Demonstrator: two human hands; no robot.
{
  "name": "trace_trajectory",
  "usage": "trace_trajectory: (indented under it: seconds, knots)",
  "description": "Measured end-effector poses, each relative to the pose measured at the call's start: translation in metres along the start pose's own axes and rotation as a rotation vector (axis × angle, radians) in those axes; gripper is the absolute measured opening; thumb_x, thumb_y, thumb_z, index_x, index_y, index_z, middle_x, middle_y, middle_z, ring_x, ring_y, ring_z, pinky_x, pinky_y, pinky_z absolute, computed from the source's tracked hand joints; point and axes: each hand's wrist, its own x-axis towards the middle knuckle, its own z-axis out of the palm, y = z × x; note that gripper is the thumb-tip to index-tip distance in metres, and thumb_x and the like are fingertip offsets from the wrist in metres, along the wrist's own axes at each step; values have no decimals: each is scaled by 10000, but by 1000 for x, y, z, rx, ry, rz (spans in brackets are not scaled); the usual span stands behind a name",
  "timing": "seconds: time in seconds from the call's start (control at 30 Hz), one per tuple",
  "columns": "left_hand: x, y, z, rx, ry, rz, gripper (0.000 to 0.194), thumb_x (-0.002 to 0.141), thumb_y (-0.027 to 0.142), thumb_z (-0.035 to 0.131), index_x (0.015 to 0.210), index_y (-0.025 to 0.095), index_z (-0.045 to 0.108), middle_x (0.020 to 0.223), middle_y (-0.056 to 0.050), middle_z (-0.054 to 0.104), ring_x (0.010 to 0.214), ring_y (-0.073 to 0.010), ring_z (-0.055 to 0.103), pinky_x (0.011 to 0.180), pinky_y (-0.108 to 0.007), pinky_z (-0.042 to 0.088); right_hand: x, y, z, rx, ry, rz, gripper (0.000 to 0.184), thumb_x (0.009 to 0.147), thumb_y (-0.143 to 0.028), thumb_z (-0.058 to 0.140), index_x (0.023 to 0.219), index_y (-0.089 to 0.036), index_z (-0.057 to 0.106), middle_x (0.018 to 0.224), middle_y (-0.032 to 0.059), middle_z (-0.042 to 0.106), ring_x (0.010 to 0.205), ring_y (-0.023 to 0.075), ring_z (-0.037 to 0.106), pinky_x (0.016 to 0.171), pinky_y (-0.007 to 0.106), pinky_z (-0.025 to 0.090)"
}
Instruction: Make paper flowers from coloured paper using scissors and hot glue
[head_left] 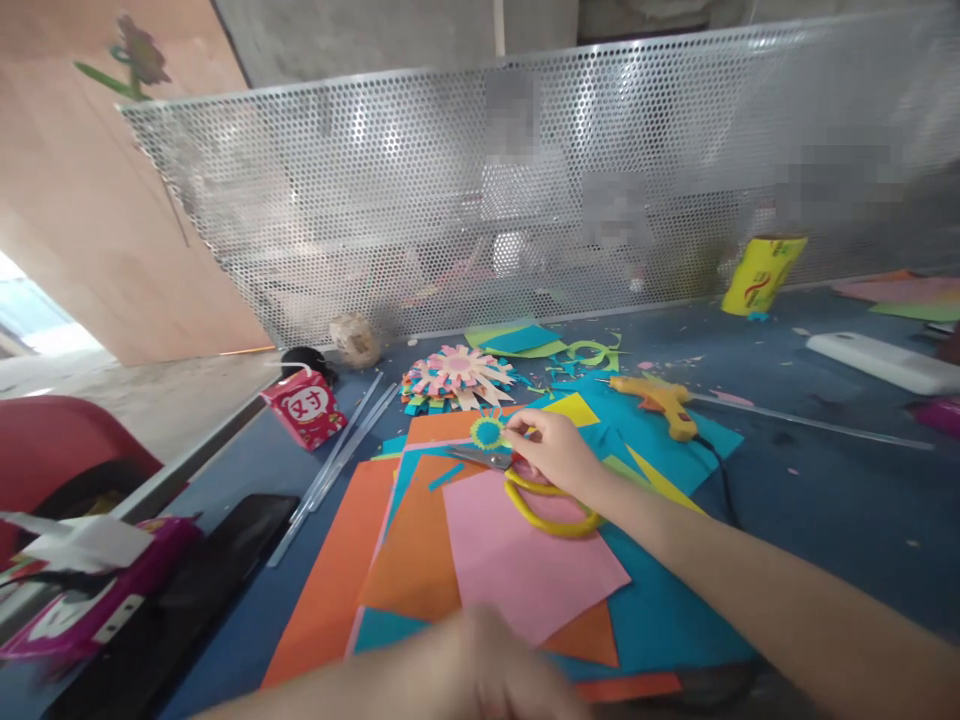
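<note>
1. Grip of the right hand (556, 452): thumb and fingertips appear pinched on the near-right rim of a small round piece (489, 431), blue in the middle with a yellow-green edge. Holding it by the rim probably leaves its face uncovered.
2. Left hand (499, 655) is blurred at the bottom of the view; I cannot tell whether its grip is released or clenched.
3. Yellow-handled scissors (559, 527) lie beneath the right hand, blades pointing left; whether any finger also touches them is unclear. Lying there, they seem placed for easy reach.
4. Beneath, a pink sheet (525, 570) overlaps an orange sheet (416, 545), with blue material at the right. The pile likely serves as a work surface.
5. Just beyond the round piece sits a layered fringed flower (459, 368). The glue gun (656, 398) rests to the right, nozzle leftward, handle towards the person.
6. Clear sticks (337, 458) line the left side; a perforated panel (420, 200) bounds the far edge. The tabletop (840, 520) gives most room rightward, beyond the gun's cord (724, 480).
</note>
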Motion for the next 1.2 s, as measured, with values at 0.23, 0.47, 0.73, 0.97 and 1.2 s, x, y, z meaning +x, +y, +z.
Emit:
trace_trajectory:
  seconds: [0.23,0.47,0.73,0.97,1.2]
  knots:
    - [28,-56,-43,-190,1033,-322,335,754,242,633,1039,203,461,934,-16,573,891,-127,569,783,-262,455,-1,-7,-7,41,3,-4,232,897,-337,509,965,-118,548,868,29,556,710,120,551,625,273,496]
    - [24,-85,-41,-357,866,-408,450,708,319,666,1090,150,500,895,-56,615,857,-180,611,716,-305,504,-6,-14,-7,149,-113,-18,225,907,-328,498,860,-112,536,627,-45,476,449,42,420,408,157,382]
    - [15,-88,-46,-121,901,-356,271,748,276,618,969,146,530,738,-34,643,692,-164,635,658,-318,505,-7,-6,0,292,-182,-35,228,846,-362,551,841,-135,536,522,-79,421,373,44,371,365,162,312]
    - [-10,-68,-77,508,845,31,184,679,126,660,774,277,613,729,54,700,780,-167,623,816,-380,371,-9,-29,-14,259,117,-44,250,804,-395,519,924,-181,565,776,11,568,619,123,549,568,239,448]
    - [-18,-38,-76,1375,641,538,145,767,133,486,744,273,512,779,29,696,872,-181,582,726,-406,313,-22,-46,-12,248,-36,-106,348,806,-500,477,693,-213,638,808,41,614,822,186,571,803,303,450]
